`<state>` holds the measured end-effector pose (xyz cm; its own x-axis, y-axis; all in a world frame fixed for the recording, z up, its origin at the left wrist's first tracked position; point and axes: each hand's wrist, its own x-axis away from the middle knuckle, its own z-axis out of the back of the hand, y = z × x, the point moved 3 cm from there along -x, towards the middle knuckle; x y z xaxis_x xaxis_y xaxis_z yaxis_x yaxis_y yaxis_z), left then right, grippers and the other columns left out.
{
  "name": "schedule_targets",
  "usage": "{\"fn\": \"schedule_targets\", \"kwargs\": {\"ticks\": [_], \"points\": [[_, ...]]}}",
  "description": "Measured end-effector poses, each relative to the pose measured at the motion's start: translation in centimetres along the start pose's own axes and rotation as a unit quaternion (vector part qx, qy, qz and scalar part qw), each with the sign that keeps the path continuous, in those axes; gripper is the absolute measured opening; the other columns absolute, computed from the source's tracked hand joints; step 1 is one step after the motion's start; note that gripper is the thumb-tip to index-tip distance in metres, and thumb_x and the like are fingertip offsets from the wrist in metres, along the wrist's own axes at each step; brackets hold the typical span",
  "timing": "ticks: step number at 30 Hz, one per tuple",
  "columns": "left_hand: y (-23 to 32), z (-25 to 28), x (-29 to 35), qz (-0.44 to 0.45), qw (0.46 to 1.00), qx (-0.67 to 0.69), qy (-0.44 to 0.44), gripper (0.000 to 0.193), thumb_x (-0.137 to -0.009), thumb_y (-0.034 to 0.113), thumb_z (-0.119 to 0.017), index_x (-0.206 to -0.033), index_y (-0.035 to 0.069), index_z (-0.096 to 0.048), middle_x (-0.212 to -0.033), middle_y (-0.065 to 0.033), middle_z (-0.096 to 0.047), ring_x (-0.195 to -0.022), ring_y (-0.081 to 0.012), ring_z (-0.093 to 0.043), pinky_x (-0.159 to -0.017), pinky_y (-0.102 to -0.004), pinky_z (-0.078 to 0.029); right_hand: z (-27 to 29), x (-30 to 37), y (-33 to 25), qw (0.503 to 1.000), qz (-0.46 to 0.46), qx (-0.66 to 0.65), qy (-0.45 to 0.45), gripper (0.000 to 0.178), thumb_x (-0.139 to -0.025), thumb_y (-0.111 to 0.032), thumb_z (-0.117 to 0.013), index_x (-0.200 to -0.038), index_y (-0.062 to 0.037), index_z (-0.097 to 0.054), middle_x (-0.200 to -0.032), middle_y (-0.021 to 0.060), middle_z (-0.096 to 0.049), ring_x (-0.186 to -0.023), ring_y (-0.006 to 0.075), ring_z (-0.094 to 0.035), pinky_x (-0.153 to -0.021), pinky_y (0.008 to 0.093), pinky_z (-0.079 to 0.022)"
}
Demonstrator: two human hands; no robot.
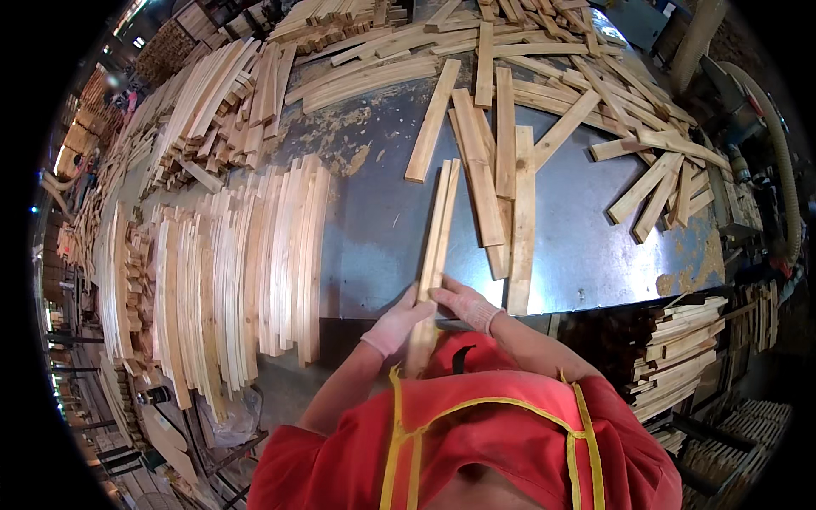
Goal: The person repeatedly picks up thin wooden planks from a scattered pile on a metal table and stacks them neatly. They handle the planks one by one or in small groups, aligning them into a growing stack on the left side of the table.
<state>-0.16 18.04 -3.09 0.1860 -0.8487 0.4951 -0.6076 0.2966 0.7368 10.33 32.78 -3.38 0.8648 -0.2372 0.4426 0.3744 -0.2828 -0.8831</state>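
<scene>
Two narrow wooden strips [438,225], pressed side by side, point away from me over the front edge of the metal table [370,229]. My left hand [397,323], in a pale glove, is closed on their near part from the left. From the right, my gloved right hand [463,304] grips the same strips, its fingers partly hidden behind them. The near ends reach down close to my red apron. Just right of the strips, several loose boards [521,229] lie on the metal top, pointing toward me.
On the left stands a long row of strips on edge [255,263], with another stack [204,102] behind it. Boards lie crisscrossed [659,183] at the right, and sawdust [353,157] spots the table. Below the right edge is a timber pile [680,357]. A ribbed hose [778,153] hangs far right.
</scene>
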Motion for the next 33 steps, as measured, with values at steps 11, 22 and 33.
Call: {"fn": "schedule_targets", "kwargs": {"ticks": [11, 22, 33], "points": [[2.2, 6.9, 4.9, -0.056, 0.713, -0.586, 0.381, 0.077, -0.08, 0.034, -0.077, -0.148, 0.005, -0.056, -0.151, -0.0203, -0.057, -0.143, -0.0385, -0.051, -0.118, -0.0491, -0.041, 13.6, -1.8, -3.6, 0.897, 0.162, 0.178, 0.371, 0.063, -0.097, -0.037, -0.067, -0.15, -0.0029, -0.056, -0.124, 0.0217, -0.073, -0.125, 0.0314, -0.067, -0.104, 0.0379, -0.052], [10.2, 5.6, -7.1, -0.062, 0.516, -0.731, 0.444, 0.085, -0.087, 0.037, -0.077, -0.158, 0.009, -0.041, -0.157, -0.0183, -0.048, -0.15, -0.0376, -0.039, -0.121, -0.0522, -0.033, 21.0, -3.5, -3.1, 0.943, -0.032, 0.113, 0.311, 0.067, -0.086, -0.022, -0.079, -0.145, -0.0016, -0.054, -0.122, 0.0191, -0.075, -0.11, 0.0323, -0.073, -0.098, 0.0399, -0.055], [13.1, -7.2, -25.6, 0.01, 0.753, -0.578, 0.314, 0.098, -0.085, 0.047, -0.079, -0.16, 0.0, -0.038, -0.139, -0.026, -0.063, -0.128, -0.0386, -0.063, -0.106, -0.0444, -0.052, 25.9, -2.8, -4.5, 0.923, -0.051, -0.01, 0.381, 0.04, -0.087, -0.01, -0.072, -0.126, 0.0005, -0.069, -0.104, 0.0106, -0.075, -0.089, 0.0166, -0.069, -0.08, 0.0314, -0.056]]}}
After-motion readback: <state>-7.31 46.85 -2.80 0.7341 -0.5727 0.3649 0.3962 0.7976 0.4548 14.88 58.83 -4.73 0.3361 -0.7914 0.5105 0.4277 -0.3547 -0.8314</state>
